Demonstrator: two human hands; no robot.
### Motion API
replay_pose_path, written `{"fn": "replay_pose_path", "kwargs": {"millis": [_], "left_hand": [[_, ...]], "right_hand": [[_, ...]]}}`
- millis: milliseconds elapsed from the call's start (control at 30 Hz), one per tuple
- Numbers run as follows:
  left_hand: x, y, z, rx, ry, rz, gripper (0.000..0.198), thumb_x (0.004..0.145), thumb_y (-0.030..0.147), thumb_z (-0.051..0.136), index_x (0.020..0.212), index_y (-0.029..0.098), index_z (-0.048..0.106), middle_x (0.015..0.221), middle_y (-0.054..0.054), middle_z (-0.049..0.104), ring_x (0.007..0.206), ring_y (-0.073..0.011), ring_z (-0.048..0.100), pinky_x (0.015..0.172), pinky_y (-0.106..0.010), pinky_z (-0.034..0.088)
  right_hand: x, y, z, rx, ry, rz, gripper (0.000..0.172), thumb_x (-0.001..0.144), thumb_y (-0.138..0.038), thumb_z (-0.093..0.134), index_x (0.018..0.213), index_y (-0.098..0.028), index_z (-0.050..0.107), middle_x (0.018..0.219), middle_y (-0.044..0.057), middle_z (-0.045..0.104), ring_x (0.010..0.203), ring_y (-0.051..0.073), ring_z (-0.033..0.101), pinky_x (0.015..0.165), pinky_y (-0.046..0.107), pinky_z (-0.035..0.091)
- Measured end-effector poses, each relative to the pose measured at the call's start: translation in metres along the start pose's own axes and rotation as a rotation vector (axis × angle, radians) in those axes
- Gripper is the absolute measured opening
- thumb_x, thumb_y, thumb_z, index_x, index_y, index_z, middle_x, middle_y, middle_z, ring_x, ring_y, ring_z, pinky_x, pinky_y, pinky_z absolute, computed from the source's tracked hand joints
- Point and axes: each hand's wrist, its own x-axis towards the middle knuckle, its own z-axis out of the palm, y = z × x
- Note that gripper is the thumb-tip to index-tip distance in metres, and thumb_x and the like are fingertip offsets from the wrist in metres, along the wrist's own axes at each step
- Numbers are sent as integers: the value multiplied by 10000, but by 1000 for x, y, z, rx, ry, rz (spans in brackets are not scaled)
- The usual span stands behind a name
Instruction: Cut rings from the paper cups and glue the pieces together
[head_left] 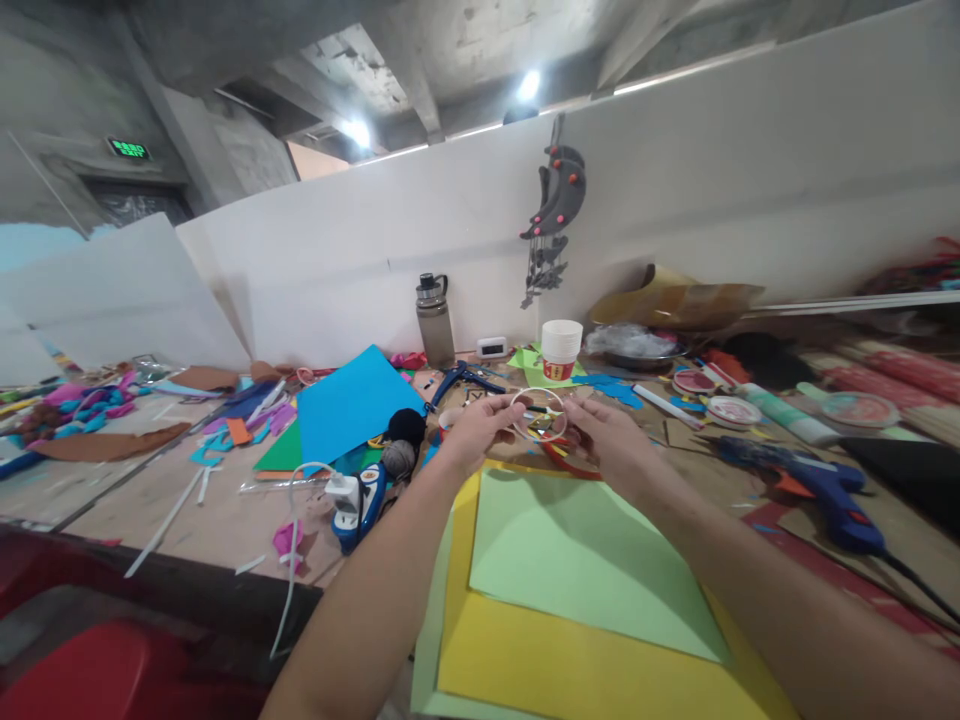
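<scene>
Between my two hands a thin whitish ring [540,438] is held upright above the table. My left hand [484,428] pinches its left side with thumb and fingers. On its right edge, my right hand [604,435] closes its fingertips in the same way. Through the ring I see small scraps and part of a red-rimmed container, too cluttered to make out. Below my hands and forearms lie a pale green sheet [577,555] and a yellow sheet [540,650], stacked.
A blue glue gun [832,495] with a cord lies at right. Left are a power strip [360,505], yarn balls [405,440] and blue sheets [360,405]. Behind stand a bottle [435,325] and paper cups [561,350]. A grey felt moon [561,190] hangs on the white panel.
</scene>
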Motion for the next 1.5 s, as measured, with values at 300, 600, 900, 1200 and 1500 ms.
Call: {"fn": "replay_pose_path", "kwargs": {"millis": [300,600,900,1200,1500], "left_hand": [[-2,0,2,-50,-17,-24,480,623,531,797,856,145,633,791,-23,638,689,-96,567,607,-212,397],[3,-2,-2,-95,54,-22,509,577,528,821,864,136,668,691,-3,634,581,-83,541,543,-212,374],[1,1,-2,-167,53,-75,482,591,531,816,811,119,696,633,8,587,541,-66,518,511,-195,388],[-1,0,2,-220,-16,-110,504,609,565,795,816,129,648,675,-15,613,572,-99,566,567,-233,485],[-2,1,5,-230,-94,-32,475,606,428,848,909,119,653,703,7,605,596,-83,565,621,-229,493]], "right_hand": [[0,0,2,47,25,-43,363,673,-545,746,742,-211,622,590,-7,582,481,118,511,444,257,458],[-2,-1,3,77,-20,15,315,660,-474,737,750,-205,601,604,-14,575,496,108,492,456,240,409],[-9,-6,9,-122,-185,-166,738,686,-448,766,1305,-260,412,1300,93,562,977,196,641,768,322,544],[-9,-3,10,-428,-146,-314,638,680,-349,762,1244,-193,507,1019,63,624,863,222,647,764,378,544],[-6,6,11,-416,-67,-369,692,629,-393,801,1200,-212,454,988,39,562,768,190,624,673,347,542]]}}
